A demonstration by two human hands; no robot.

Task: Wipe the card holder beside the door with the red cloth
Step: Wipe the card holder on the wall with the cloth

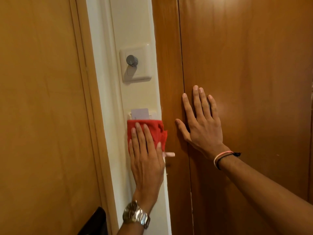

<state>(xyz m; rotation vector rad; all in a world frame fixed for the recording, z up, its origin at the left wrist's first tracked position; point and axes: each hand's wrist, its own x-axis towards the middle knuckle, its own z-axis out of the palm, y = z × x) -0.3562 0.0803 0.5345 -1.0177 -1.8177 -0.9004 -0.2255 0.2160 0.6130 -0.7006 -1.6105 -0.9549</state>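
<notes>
With the red cloth [144, 128] pressed flat over the card holder [153, 114] by the open-fingered left hand [146, 160], and the right hand [201, 122] splayed empty on the door [254, 65], the protruding card [139, 113] could be dislodged by an upward stroke.

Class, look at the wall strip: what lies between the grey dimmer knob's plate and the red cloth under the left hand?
In the head view, bare cream wall, then a white key card standing in the cream card holder, just above the red cloth.

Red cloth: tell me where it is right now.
In the head view, the red cloth is pressed flat against the white wall strip under the left hand, just below the key card and left of the wooden door.
</notes>
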